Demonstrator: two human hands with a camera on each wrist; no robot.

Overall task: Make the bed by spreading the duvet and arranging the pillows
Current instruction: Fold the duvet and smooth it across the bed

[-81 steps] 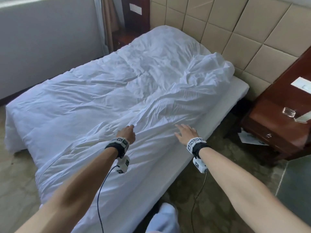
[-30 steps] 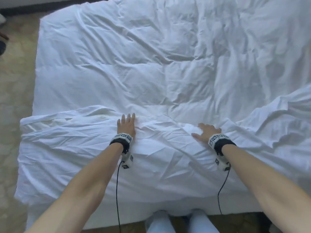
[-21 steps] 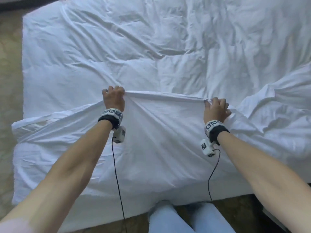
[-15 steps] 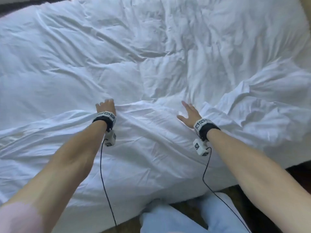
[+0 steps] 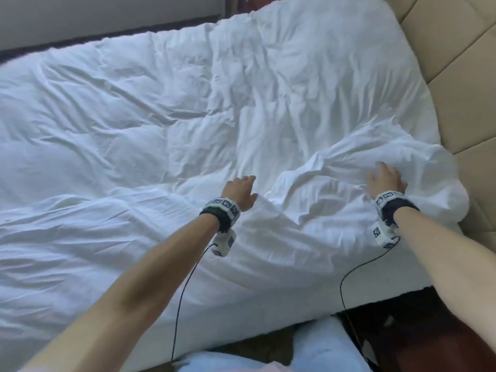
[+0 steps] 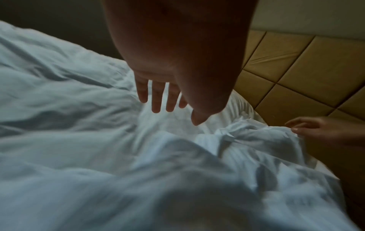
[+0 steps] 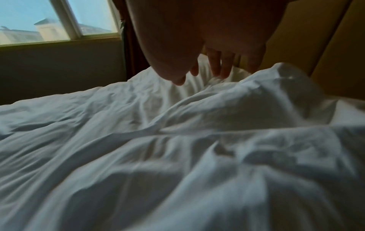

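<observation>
A wrinkled white duvet (image 5: 161, 116) covers the whole bed, with its near edge folded over in a bunched ridge (image 5: 335, 167) that runs toward the headboard end. My left hand (image 5: 240, 190) hovers open just above the duvet beside that ridge, fingers straight and spread (image 6: 158, 100). My right hand (image 5: 385, 178) is open over the bunched corner near the headboard, fingers extended down toward the cloth (image 7: 221, 67). Neither hand holds anything. No pillow shows as a separate thing.
A tan padded headboard (image 5: 456, 63) bounds the bed on the right. A dark wooden nightstand corner (image 5: 456, 353) stands at the lower right by my legs (image 5: 308, 353). Beyond the far side are a wall and a window (image 7: 39, 20).
Both hands let go of the duvet edge they had pulled taut and have shifted right along the bed toward the headboard. My view has moved right with them.
</observation>
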